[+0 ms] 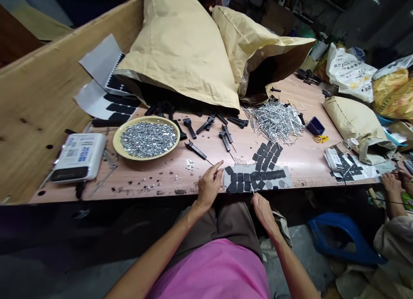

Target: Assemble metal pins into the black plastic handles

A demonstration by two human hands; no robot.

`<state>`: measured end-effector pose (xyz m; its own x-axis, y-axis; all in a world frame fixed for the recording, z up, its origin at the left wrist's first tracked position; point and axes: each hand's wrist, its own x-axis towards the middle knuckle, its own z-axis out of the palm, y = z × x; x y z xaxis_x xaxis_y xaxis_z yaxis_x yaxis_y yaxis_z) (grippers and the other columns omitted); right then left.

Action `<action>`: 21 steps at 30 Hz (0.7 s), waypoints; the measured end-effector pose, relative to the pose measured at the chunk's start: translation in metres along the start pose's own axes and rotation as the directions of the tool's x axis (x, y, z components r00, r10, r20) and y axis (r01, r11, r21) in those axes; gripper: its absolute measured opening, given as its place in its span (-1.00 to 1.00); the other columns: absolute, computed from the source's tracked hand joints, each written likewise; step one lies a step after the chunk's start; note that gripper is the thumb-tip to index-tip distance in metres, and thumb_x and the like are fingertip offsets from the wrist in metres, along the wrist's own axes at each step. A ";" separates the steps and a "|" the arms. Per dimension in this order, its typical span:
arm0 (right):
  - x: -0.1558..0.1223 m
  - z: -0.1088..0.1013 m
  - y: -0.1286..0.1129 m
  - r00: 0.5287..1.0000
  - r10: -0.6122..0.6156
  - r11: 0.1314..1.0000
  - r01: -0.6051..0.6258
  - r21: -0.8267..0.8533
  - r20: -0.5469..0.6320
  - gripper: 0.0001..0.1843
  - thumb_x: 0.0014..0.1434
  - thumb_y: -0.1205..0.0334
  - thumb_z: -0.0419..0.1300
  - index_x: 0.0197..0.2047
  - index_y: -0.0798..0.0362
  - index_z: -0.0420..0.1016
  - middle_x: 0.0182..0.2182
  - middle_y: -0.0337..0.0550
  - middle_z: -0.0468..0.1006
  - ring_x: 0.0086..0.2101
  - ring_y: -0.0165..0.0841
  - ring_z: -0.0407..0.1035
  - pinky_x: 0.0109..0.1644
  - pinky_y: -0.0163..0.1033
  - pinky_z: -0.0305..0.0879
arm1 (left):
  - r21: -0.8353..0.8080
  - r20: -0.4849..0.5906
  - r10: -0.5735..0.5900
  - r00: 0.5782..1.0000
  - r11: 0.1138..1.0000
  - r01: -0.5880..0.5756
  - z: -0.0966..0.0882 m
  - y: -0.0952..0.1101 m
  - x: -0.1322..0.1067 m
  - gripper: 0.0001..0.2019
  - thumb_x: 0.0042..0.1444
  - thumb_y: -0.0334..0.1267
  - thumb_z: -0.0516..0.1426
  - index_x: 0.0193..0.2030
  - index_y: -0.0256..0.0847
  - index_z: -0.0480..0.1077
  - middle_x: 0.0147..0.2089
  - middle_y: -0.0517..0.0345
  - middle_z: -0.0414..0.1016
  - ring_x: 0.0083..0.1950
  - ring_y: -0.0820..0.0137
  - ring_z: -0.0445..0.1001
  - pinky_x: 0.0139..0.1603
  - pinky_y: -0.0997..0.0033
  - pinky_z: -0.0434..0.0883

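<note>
My right hand is closed on a thin metal rod, whose tip points up among the black rounded-square pads at the table's front edge. These pads lie in rows on a grey backing sheet. Left of the sheet, my left hand rests near the table edge, fingers apart, and I see nothing held in it. Just beyond its fingertips lies a black plastic part with a metal pin sticking out. More black pads spread behind the sheet.
A yellow bowl holds small metal washers, beside a white box-shaped device. Metal pins lie heaped behind the pads. Two large paper sacks stand at the back. At right are a blue stool and another person's hands.
</note>
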<state>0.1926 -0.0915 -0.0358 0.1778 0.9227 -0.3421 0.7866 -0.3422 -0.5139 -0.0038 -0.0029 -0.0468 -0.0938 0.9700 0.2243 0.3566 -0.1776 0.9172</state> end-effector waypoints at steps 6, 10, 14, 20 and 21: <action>-0.002 0.004 -0.020 0.958 0.258 0.912 -0.285 0.296 0.128 -0.72 0.12 0.23 -0.16 -0.59 -0.01 0.16 -0.73 -0.36 0.13 -0.67 -0.47 0.02 -0.60 -0.37 -0.05 | 0.106 -0.089 0.003 0.996 0.994 0.006 0.005 -0.024 -0.006 -0.72 0.17 -0.25 0.03 -0.04 -0.19 0.46 -0.15 0.03 0.59 -0.23 0.35 0.55 -0.20 0.41 0.44; -0.002 0.007 -0.035 0.910 0.333 0.793 -0.412 0.449 0.247 -0.73 0.12 0.18 -0.16 -0.58 0.00 0.12 -0.77 -0.44 0.00 -0.73 -0.52 -0.14 -0.67 -0.40 -0.15 | 0.108 -0.107 -0.005 0.994 0.994 0.016 0.007 -0.030 -0.009 -0.70 0.17 -0.25 0.02 -0.02 -0.22 0.45 -0.15 -0.01 0.59 -0.24 0.33 0.56 -0.22 0.41 0.43; -0.002 0.003 -0.043 0.851 0.376 0.662 -0.523 0.537 0.366 -0.71 0.14 0.08 -0.15 -0.55 -0.01 0.11 -0.78 -0.49 -0.08 -0.75 -0.56 -0.24 -0.71 -0.43 -0.22 | 0.098 -0.111 -0.039 0.993 0.994 0.050 0.005 -0.030 -0.007 -0.69 0.17 -0.23 0.02 -0.01 -0.23 0.45 -0.22 0.02 0.60 -0.30 0.37 0.55 -0.29 0.45 0.41; -0.005 0.005 -0.058 0.804 0.373 0.516 -0.595 0.616 0.463 -0.75 0.11 0.12 -0.06 -0.55 0.01 0.11 -0.80 -0.52 -0.09 -0.76 -0.59 -0.26 -0.72 -0.48 -0.27 | 0.090 -0.095 -0.049 0.994 0.994 0.058 0.003 -0.028 -0.006 -0.68 0.18 -0.21 0.02 0.01 -0.23 0.43 -0.25 0.04 0.60 -0.34 0.38 0.53 -0.31 0.46 0.40; -0.006 0.006 -0.060 0.792 0.374 0.503 -0.610 0.613 0.482 -0.75 0.11 0.13 -0.07 -0.55 0.01 0.12 -0.81 -0.51 -0.06 -0.77 -0.59 -0.25 -0.73 -0.48 -0.27 | 0.091 -0.092 -0.050 0.994 0.994 0.059 0.003 -0.028 -0.006 -0.68 0.18 -0.21 0.01 0.01 -0.23 0.43 -0.26 0.05 0.59 -0.34 0.38 0.52 -0.31 0.46 0.40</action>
<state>0.1412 -0.0773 -0.0074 0.1499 0.5175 -0.8425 -0.0752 -0.8437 -0.5316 -0.0105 -0.0033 -0.0746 -0.1968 0.9583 0.2072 0.4332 -0.1046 0.8952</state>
